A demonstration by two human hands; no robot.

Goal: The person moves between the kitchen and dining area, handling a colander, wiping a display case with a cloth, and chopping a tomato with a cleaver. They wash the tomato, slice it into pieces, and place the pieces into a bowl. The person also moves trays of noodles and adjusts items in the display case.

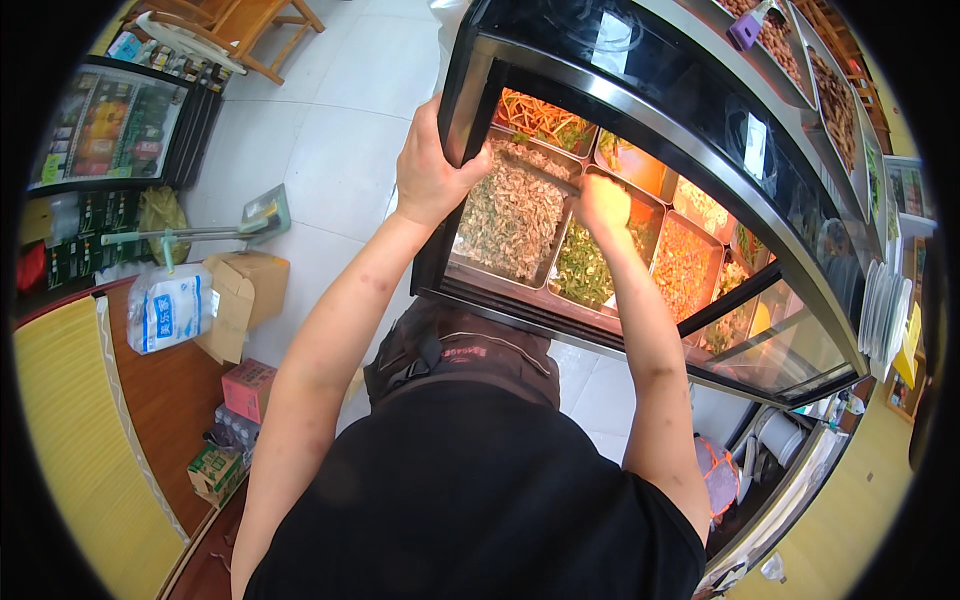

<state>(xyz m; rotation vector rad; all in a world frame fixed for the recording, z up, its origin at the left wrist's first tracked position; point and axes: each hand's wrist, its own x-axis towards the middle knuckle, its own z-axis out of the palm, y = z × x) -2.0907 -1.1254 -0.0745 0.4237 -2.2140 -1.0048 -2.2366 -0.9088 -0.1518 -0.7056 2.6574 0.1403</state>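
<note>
My left hand (442, 166) grips the left frame edge of a lit food display case (540, 46), with the thumb over the rim beside a metal tray of shredded, pale brown food (510, 214). Inside the case, my right hand (604, 204) is closed on the end of a dark utensil handle (541, 174) that lies across that tray; the utensil's far end is hard to make out. Below my right hand is a tray of chopped green vegetables (585, 270). Shredded carrot (536, 116) fills a tray behind, and diced orange food (682, 266) another to the right.
A dustpan (266, 214) and an opened cardboard box (251, 289) are on the tiled floor at left, near a drinks fridge (109, 124). A wooden chair (247, 30) stands at upper left. Trays of nuts (780, 45) sit on the case's far side.
</note>
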